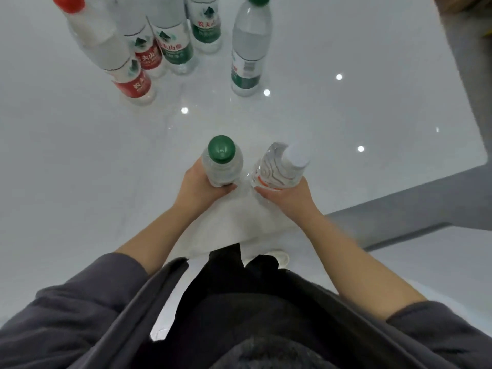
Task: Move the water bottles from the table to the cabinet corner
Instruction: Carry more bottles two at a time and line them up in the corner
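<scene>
My left hand (201, 186) grips a clear water bottle with a green cap (222, 161), held upright in front of my body. My right hand (286, 194) grips a second clear bottle with a white cap (282, 166), tilted slightly to the right. Both bottles are seen from above, close together over the glossy white surface (80, 161). Further ahead stand several more bottles: a red-capped, red-labelled one (106, 49), two behind it with red (145, 49) and green (175, 46) labels, another green-labelled one (206, 25), and a green-capped one (249, 46) on the right.
The white surface ends at a rounded corner (479, 155) on the right, with a grey edge (399, 209) below it. A grey vertical panel (468, 62) rises at the upper right. My dark sleeves and clothing fill the bottom of the view.
</scene>
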Motion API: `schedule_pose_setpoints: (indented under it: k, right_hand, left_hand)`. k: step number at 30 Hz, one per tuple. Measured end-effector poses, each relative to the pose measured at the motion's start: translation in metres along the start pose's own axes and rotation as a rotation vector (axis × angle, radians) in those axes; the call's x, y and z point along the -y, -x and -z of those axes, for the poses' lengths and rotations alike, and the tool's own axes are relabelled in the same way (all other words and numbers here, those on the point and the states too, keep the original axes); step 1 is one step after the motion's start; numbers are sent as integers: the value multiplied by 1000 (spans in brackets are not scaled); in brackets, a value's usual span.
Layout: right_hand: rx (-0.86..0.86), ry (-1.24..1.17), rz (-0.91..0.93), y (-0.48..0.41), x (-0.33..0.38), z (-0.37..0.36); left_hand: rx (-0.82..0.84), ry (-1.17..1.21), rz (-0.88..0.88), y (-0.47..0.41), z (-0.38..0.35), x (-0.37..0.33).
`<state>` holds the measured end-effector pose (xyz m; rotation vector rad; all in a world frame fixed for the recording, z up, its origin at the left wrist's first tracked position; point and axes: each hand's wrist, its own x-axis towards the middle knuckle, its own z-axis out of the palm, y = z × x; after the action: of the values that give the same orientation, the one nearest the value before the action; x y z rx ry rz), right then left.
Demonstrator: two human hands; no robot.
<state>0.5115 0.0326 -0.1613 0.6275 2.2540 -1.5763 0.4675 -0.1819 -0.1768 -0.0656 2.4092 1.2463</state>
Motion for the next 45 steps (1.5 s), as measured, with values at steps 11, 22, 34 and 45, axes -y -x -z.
schedule_pose_setpoints:
  k: [11, 22, 34, 45]
  right_hand:
    - [-381, -204, -153, 147, -138, 119]
    - [-955, -360, -263, 305, -224, 201]
    - [-1428, -513, 87, 349, -133, 346]
    - [-1530, -344, 382, 362, -11, 457]
  left_hand:
    - [379, -86, -294, 64, -175, -76]
    - [854, -62, -518, 171, -327, -171]
    - [985, 189, -836, 180, -371, -399]
    - [1019, 467, -1084, 180, -321, -569]
